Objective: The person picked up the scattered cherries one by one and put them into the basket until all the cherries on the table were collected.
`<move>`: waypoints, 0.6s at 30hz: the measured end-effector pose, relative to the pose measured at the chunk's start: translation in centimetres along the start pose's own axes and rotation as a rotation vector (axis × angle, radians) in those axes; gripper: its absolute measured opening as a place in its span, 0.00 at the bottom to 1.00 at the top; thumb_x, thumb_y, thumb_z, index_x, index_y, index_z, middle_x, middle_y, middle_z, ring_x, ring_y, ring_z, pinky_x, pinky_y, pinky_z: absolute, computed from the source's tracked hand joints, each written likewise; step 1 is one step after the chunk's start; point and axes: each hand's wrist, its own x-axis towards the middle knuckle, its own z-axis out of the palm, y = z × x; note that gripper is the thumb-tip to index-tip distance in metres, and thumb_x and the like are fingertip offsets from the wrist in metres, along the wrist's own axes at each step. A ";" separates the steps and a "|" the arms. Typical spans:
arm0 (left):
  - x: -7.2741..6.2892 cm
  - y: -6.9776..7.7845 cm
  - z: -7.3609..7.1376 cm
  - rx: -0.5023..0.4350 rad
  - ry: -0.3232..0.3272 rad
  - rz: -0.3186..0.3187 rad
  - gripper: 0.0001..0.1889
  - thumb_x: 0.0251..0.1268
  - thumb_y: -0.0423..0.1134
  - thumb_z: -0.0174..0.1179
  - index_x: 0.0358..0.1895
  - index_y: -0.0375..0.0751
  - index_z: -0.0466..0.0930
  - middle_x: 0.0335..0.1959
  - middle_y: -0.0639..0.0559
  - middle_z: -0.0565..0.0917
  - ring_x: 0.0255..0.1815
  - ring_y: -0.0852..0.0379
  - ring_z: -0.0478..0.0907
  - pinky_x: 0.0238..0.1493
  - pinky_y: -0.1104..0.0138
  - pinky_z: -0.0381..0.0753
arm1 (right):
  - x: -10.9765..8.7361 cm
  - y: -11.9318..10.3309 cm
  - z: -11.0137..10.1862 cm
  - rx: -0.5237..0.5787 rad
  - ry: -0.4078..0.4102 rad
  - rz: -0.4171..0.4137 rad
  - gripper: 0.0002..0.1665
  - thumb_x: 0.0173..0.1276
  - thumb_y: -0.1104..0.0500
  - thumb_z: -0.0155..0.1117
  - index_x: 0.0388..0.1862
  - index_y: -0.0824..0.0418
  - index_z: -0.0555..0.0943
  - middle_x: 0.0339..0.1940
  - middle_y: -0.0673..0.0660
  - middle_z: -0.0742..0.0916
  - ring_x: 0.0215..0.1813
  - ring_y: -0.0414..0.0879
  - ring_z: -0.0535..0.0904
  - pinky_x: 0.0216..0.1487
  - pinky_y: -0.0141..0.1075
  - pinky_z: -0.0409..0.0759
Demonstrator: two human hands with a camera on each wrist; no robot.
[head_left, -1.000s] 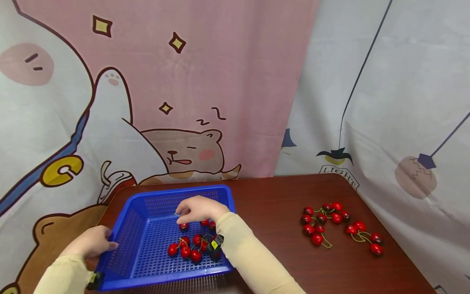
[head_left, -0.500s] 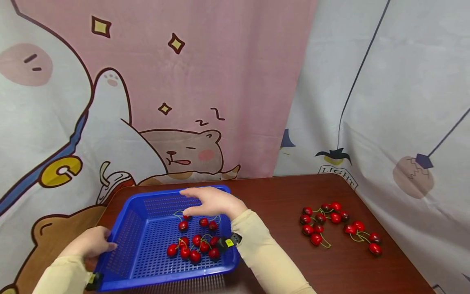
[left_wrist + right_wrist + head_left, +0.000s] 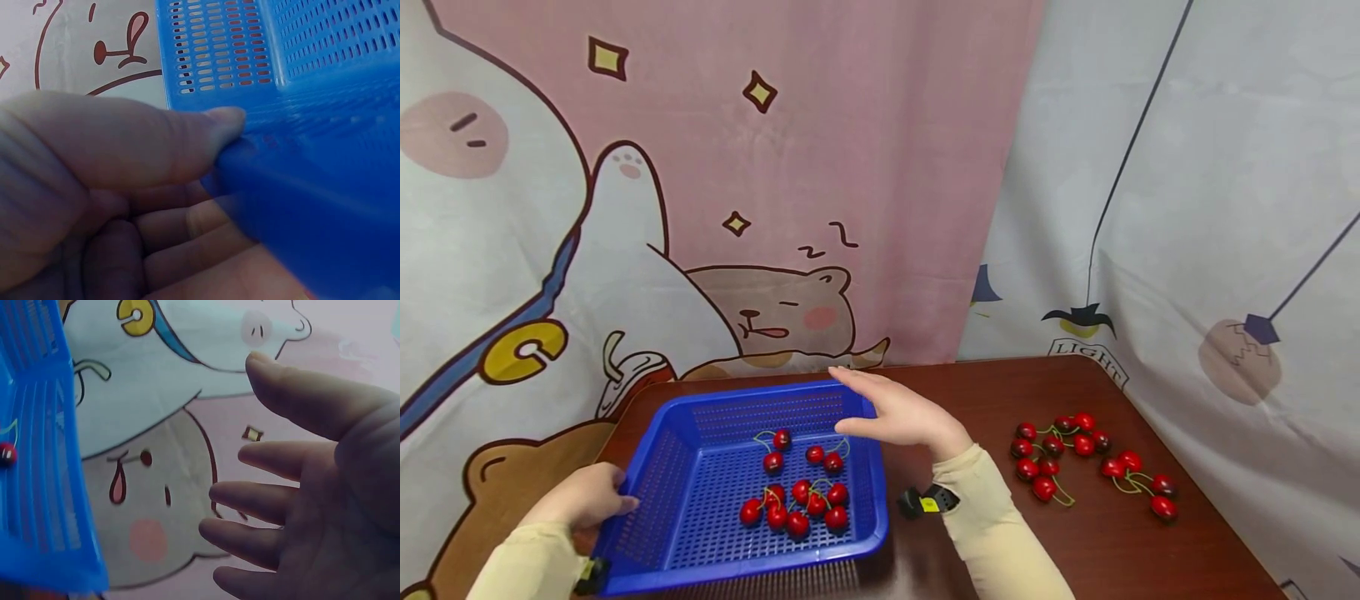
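A blue slotted basket [image 3: 662, 508] sits on the left of a dark wooden table [image 3: 970, 533], with several red cherries [image 3: 797, 492] lying in it. My left hand [image 3: 583, 498] grips the basket's left rim [image 3: 300, 156], thumb on top and fingers underneath. My right hand [image 3: 898, 412] hovers empty with straight fingers above the basket's far right corner [image 3: 50, 487]. A loose cluster of red cherries [image 3: 1086, 458] with green stems lies on the table to the right.
A cartoon-printed cloth backdrop [image 3: 775, 208] hangs right behind the table. The table's right edge [image 3: 1217, 508] runs close beside the loose cherries. Bare wood lies between basket and cluster.
My right hand let go of a cherry in the basket, opened, and moved up and right out over the basket's far right corner. The left hand stayed on the rim.
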 end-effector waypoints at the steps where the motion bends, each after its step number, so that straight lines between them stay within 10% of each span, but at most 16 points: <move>1: 0.0 0.0 0.0 -0.006 -0.002 -0.003 0.16 0.62 0.30 0.63 0.41 0.14 0.74 0.28 0.42 0.82 0.29 0.46 0.82 0.34 0.51 0.84 | -0.4 0.4 0.0 0.005 0.015 0.011 0.46 0.69 0.46 0.64 0.79 0.58 0.57 0.78 0.58 0.64 0.77 0.54 0.57 0.74 0.50 0.57; 18: 0.0 0.2 -0.2 -0.042 -0.038 -0.044 0.16 0.65 0.31 0.62 0.42 0.15 0.74 0.28 0.44 0.82 0.30 0.47 0.82 0.34 0.52 0.84 | -7.8 7.8 2.0 0.087 0.139 0.179 0.51 0.66 0.45 0.69 0.79 0.63 0.55 0.78 0.65 0.61 0.77 0.65 0.53 0.71 0.63 0.55</move>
